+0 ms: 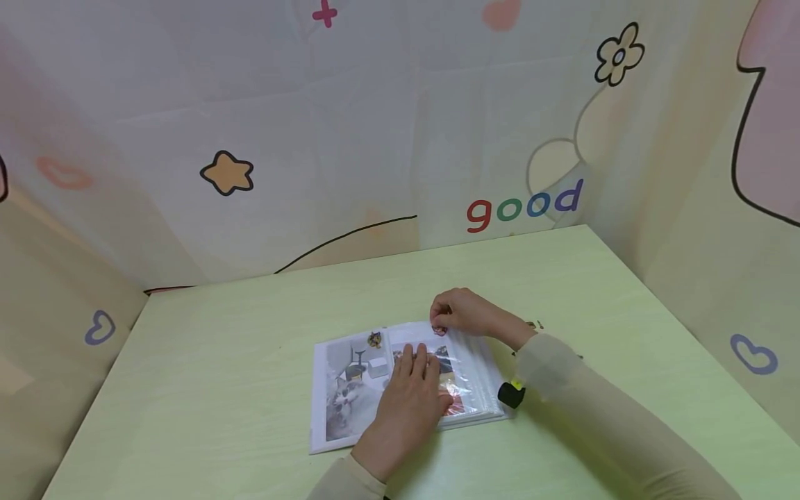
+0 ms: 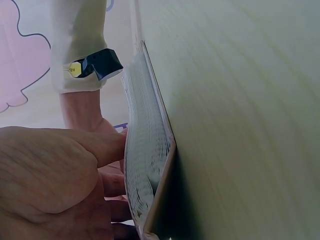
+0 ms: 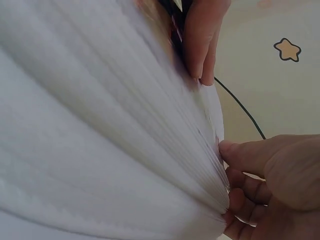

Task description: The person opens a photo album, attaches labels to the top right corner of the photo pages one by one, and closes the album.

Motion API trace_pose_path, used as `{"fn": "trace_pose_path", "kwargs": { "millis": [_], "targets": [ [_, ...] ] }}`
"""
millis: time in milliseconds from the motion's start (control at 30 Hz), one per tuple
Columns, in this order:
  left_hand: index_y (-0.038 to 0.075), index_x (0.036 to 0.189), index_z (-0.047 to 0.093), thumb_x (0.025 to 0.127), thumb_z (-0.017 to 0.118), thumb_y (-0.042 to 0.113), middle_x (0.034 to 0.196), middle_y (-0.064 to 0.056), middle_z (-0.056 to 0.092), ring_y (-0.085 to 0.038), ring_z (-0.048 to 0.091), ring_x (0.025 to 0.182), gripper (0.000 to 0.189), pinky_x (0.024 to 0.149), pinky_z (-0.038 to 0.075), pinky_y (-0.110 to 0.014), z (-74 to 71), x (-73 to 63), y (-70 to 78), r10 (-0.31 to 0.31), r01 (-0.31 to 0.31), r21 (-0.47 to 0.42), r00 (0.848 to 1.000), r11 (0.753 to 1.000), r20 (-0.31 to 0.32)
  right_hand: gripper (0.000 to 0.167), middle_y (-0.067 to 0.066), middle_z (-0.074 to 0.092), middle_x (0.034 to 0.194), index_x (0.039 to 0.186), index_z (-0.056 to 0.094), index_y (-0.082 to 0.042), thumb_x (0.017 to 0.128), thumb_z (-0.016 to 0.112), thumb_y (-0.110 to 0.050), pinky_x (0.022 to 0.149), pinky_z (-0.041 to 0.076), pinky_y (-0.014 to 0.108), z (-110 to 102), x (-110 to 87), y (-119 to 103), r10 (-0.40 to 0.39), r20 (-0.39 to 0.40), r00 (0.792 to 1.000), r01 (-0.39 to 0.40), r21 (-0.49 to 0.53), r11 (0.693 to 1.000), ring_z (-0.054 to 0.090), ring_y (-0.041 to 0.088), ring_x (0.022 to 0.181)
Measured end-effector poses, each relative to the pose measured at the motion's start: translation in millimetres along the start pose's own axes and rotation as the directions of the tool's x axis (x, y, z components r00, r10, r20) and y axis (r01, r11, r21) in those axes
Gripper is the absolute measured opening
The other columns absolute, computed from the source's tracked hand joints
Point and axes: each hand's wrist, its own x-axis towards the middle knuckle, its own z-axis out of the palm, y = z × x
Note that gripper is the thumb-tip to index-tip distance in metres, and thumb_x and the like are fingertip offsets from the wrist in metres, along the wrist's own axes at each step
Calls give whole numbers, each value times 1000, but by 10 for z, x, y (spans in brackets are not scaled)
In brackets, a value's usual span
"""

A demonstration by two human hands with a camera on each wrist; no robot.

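Observation:
A photo album [image 1: 318,417] lies spread on the table, with a grey-toned cat picture [image 1: 345,410] on its left page and a colourful photo [image 1: 445,364] in the right page's clear sleeve. My left hand [image 1: 407,397] rests on the right page, fingers extended over the photo and covering part of it. At that page's top edge, my right hand [image 1: 464,312] pinches a small brown-and-red sticker [image 1: 439,331] against the page, fingers curled. The right wrist view shows the thumb [image 3: 245,155] at the margin of the stacked sleeves [image 3: 150,145].
A small cartoon sticker [image 1: 374,339] is at the left page's upper right. More small stickers [image 1: 534,324] lie on the table [image 1: 219,389] beyond the right forearm, partly hidden by it. A printed cloth [image 1: 312,139] walls the back and sides. The right wrist carries a black camera [image 1: 511,395].

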Motion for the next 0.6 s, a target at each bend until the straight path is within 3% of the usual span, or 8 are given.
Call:
{"fn": "trace_pose_path", "kwargs": {
  "millis": [267,400,600],
  "targets": [
    [-6,144,52,102,64,37,154,-27,45,-43,38,146,61,119,34,-47,15,-6,5,15,-15,3,999,1000,-34,11,-2,68,81,89,76,-9,99,70,-11,73,50,28,13,6,31,27,-55,998,-30,-52,998,57,15,78],
    [-6,142,53,101,65,36,152,-27,47,-44,41,144,60,118,36,-48,19,-9,7,23,-23,11,998,1000,-59,10,3,72,94,99,77,-6,100,68,-10,83,56,34,19,-35,44,37,-92,995,-44,-73,996,61,18,85],
    [-5,145,52,101,65,38,153,-26,47,-44,39,145,62,118,35,-49,-1,-13,7,17,-16,24,999,1000,-43,25,15,70,124,125,70,0,104,61,-10,104,51,48,16,-194,9,19,-147,989,-29,-62,998,65,32,117]
  ]
}}
